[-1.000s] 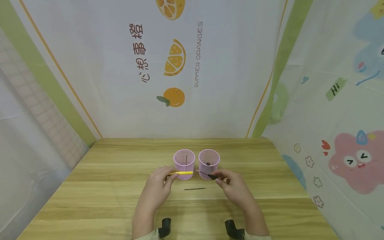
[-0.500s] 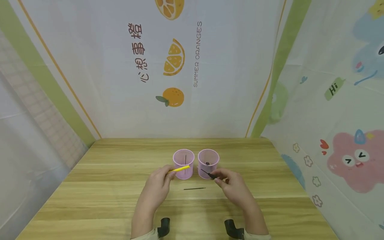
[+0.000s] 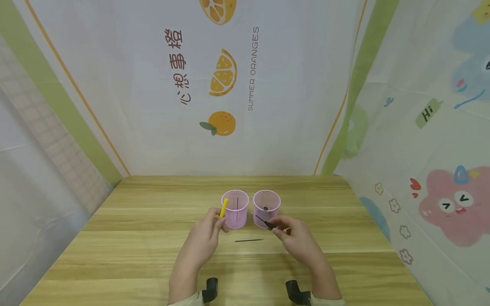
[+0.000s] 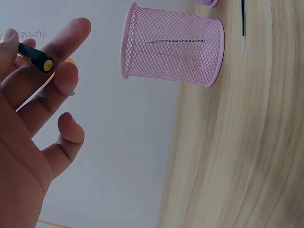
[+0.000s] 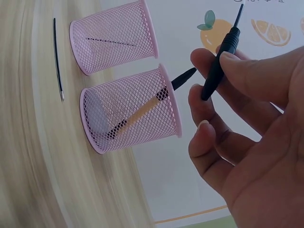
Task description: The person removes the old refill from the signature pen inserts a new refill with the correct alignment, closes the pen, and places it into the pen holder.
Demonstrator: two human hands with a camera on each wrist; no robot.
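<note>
My left hand pinches a yellow pen barrel between thumb and fingers, tilted up beside the left cup's rim. In the left wrist view, the barrel's black end pokes out past the fingers. My right hand pinches a black pen grip section with a thin dark rod extending from it, in front of the right cup. On the table between the hands lies a thin black pen refill. The barrel and the grip section are apart.
Two pink mesh cups stand side by side: the left cup has a thin dark refill inside, the right cup an assembled-looking pen with black ends. Printed cloth hangs behind the wooden table.
The yellow barrel has swung from lying level, pointing right, to pointing up and away, and drawn left from the grip section. My right hand has hardly moved; the cups and table refill stay put.
</note>
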